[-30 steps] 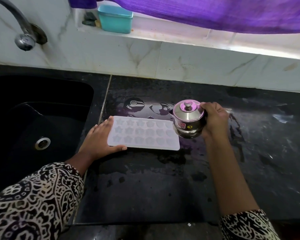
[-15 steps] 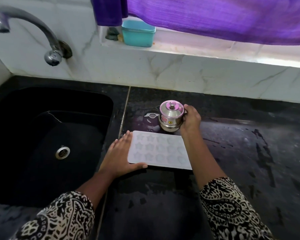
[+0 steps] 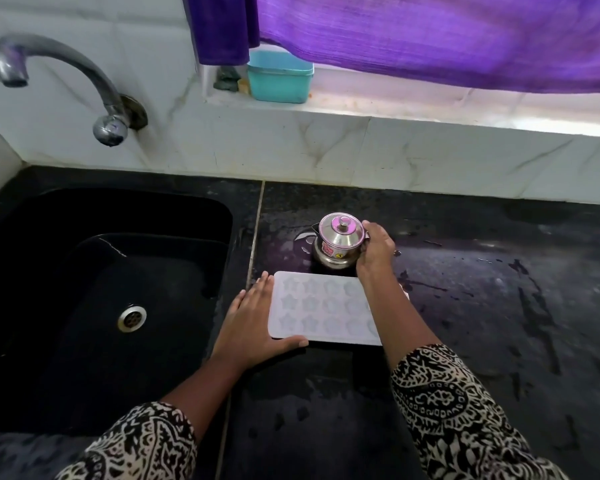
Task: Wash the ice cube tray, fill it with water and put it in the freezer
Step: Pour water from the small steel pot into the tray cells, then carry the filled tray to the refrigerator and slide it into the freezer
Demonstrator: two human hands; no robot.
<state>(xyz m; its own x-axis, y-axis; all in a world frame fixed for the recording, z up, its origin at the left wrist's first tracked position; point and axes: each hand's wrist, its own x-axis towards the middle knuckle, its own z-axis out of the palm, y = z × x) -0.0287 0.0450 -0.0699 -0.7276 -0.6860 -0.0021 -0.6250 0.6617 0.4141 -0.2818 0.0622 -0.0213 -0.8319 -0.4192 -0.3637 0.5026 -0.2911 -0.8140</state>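
A pale translucent ice cube tray with star-shaped cells lies flat on the wet black counter, right of the sink. My left hand rests flat against the tray's left edge, thumb along its near edge. My right hand grips a small lidded steel pot that stands on the counter just behind the tray. My right forearm crosses over the tray's right end and hides it.
A black sink with a metal drain lies to the left, below a curved metal tap. A teal plastic box sits on the white ledge under a purple curtain. Water streaks mark the counter.
My right hand has carried the steel pot from the tray's right end to the counter behind it. The view has shifted, showing more sink and tap. My left hand stays on the tray.
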